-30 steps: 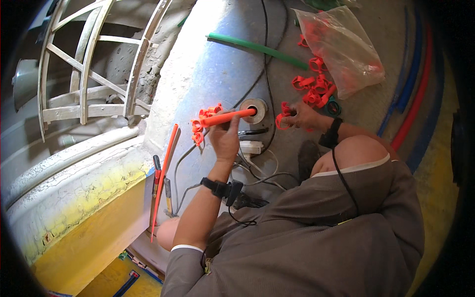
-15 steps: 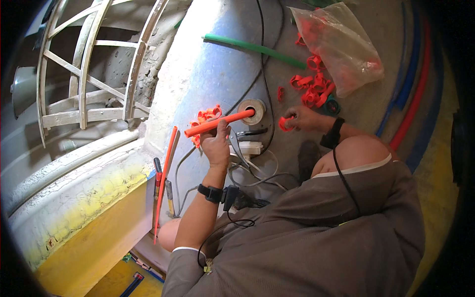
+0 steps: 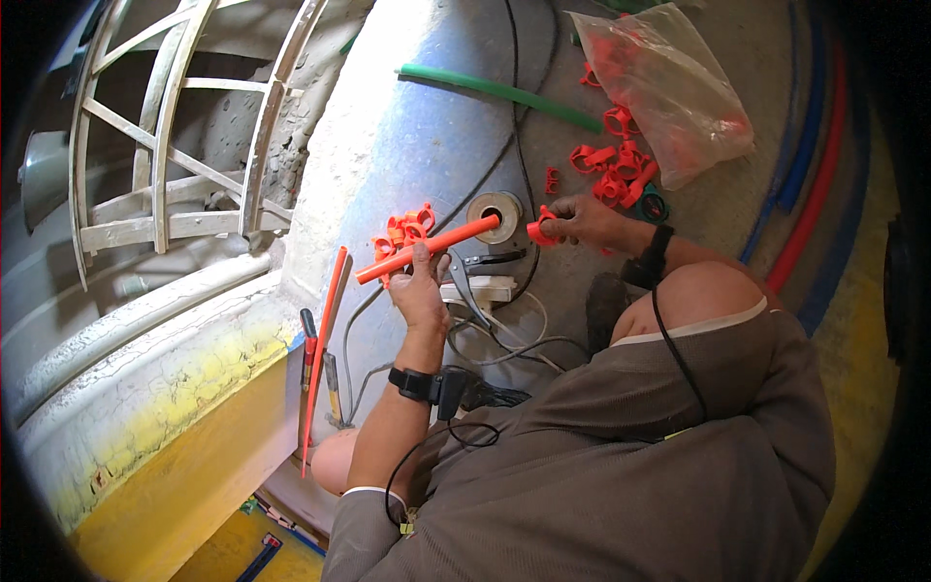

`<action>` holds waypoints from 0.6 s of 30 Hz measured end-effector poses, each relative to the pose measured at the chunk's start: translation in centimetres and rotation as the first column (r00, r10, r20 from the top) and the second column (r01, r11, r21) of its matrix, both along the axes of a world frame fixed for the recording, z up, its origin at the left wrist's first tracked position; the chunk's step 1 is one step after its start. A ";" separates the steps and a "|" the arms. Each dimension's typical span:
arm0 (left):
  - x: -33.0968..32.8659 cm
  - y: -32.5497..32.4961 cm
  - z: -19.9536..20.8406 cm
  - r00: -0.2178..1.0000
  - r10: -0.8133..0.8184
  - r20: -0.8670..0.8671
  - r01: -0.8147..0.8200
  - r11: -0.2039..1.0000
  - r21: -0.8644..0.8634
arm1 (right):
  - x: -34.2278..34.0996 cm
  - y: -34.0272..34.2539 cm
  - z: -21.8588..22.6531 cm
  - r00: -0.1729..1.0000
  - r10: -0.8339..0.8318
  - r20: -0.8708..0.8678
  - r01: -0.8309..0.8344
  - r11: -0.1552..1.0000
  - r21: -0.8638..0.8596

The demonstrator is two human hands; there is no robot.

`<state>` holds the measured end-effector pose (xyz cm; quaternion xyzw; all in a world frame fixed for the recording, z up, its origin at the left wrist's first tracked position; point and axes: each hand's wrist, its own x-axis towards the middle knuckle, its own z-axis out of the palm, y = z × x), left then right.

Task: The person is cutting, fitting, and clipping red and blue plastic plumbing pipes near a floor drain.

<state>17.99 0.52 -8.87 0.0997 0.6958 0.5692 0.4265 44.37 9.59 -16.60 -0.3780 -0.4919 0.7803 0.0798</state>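
An orange-red plastic pipe point(image 3: 436, 246) rests in my left hand point(image 3: 421, 293), the thumb lying on top of it. The pipe slants up to the right, and its far end lies over a pale tape-like roll point(image 3: 510, 229). My right hand point(image 3: 588, 221) pinches a red plastic pipe clip point(image 3: 541, 227) a short way right of the roll. Behind the pipe is a small heap of similar red clips point(image 3: 411, 223), partly hidden by it. Pliers-like cutters point(image 3: 462, 277) lie beside my left hand, next to a white power strip point(image 3: 490, 289).
More red clips point(image 3: 621, 175) lie beyond my right hand, beside a clear plastic bag point(image 3: 669, 97). A green pipe point(image 3: 495, 93) crosses the floor ahead. Black cables point(image 3: 514, 155) run through the work area. A thin red pipe point(image 3: 325, 349) and hand tools point(image 3: 308, 339) stand at left.
My right hand has moved left with the red clip, closer to the roll and the pipe's end. My left hand and the pipe have shifted slightly left and down.
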 end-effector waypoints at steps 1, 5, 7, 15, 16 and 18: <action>0.1 -0.1 0.0 1.000 -0.002 0.001 0.002 1.000 0.000 | -0.2 0.0 0.2 0.999 -0.031 0.016 0.032 0.999 -0.019; 0.8 0.0 0.2 0.987 -0.113 -0.111 0.120 0.991 0.051 | -0.3 0.1 0.1 0.995 -0.088 0.042 0.089 0.996 -0.024; 1.1 0.2 0.3 0.980 -0.124 -0.158 0.140 0.986 0.095 | -0.3 0.0 -0.1 0.995 -0.094 0.044 0.095 0.995 -0.023; 1.2 -0.1 0.4 0.989 -0.146 -0.014 0.147 0.981 0.123 | -0.7 -0.5 -0.8 0.978 -0.201 0.060 0.198 0.979 0.040; 1.0 -0.2 0.3 0.989 -0.148 -0.017 0.149 0.981 0.127 | -0.6 -0.5 -1.0 0.977 -0.210 0.046 0.208 0.977 0.045; 0.5 -0.3 0.2 0.996 -0.086 0.030 0.082 0.991 0.107 | -0.5 -0.4 -1.1 0.975 -0.219 0.029 0.218 0.975 0.050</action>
